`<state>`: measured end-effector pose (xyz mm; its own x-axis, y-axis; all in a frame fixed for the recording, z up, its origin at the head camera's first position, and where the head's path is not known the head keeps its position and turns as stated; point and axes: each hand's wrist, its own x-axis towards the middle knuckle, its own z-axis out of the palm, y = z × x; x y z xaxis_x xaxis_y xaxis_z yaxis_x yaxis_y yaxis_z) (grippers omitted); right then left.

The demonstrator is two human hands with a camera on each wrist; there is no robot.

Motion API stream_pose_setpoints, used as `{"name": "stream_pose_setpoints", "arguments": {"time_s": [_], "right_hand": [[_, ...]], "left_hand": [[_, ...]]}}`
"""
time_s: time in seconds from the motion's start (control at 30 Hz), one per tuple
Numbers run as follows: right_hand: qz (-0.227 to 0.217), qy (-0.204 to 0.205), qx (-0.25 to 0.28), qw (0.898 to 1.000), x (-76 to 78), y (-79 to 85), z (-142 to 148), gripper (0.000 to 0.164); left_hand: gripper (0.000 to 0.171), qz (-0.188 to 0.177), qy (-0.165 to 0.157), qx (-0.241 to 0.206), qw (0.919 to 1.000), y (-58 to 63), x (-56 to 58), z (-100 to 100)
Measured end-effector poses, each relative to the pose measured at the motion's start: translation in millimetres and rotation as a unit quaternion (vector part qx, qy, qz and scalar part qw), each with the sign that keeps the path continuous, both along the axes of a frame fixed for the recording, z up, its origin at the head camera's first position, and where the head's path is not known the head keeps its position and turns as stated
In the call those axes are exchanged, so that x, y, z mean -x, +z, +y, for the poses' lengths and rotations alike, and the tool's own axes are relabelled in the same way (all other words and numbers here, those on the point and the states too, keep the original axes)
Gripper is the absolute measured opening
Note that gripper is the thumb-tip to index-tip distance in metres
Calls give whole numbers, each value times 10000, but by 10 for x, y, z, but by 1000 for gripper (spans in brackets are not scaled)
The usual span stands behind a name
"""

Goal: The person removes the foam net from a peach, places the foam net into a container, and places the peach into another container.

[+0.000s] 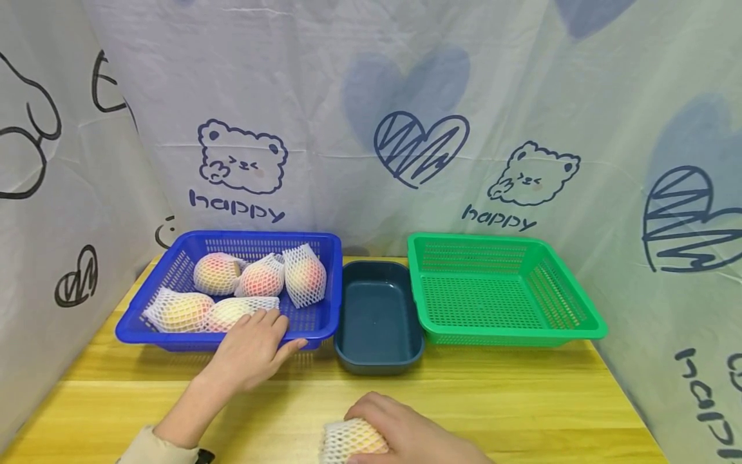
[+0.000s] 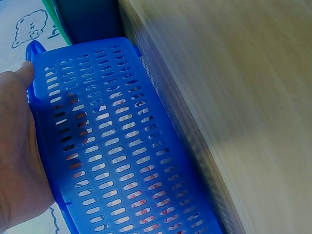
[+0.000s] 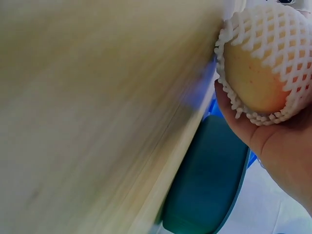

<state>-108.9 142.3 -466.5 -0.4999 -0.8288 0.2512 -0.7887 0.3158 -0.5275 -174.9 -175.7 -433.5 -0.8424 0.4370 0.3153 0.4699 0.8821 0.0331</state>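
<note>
My left hand (image 1: pixel 250 351) rests over the front rim of the blue basket (image 1: pixel 339 283), fingers reaching inside at a foam-netted fruit (image 1: pixel 234 312) and thumb stretched out along the rim. In the left wrist view that hand lies against the rim, its fingertips hidden behind the slotted wall (image 2: pixel 112 141). Several more yellow-red fruits (image 1: pixel 184 312) in white foam nets lie in this basket. Near the table's front edge, my right hand (image 1: pixel 408 428) grips another netted fruit (image 1: pixel 353 439). Seen from the right wrist, smooth yellow-orange skin shows on this fruit (image 3: pixel 253 78) below the net.
A dark teal tub (image 1: pixel 379 361) stands between the blue basket and a green basket (image 1: pixel 510 335) on the right. All three sit on a wooden table (image 1: pixel 493 393). White printed cloth (image 1: pixel 324 161) hangs behind and at both sides.
</note>
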Motion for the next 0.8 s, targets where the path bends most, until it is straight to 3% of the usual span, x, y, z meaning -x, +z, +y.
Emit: {"name": "stream_pose_setpoints", "arguments": {"time_s": [0.23, 0.53, 0.8], "right_hand": [[133, -109, -21, 9998, 0, -23, -35, 35], [-460, -273, 143, 9985, 3, -12, -27, 33], [-687, -482, 251, 9962, 7, -6, -9, 33]], "left_hand": [[40, -19, 7, -3, 10000, -8, 0, 5], [40, -41, 55, -18, 10000, 4, 1, 8], [41, -68, 105, -3, 9999, -2, -2, 10]]}}
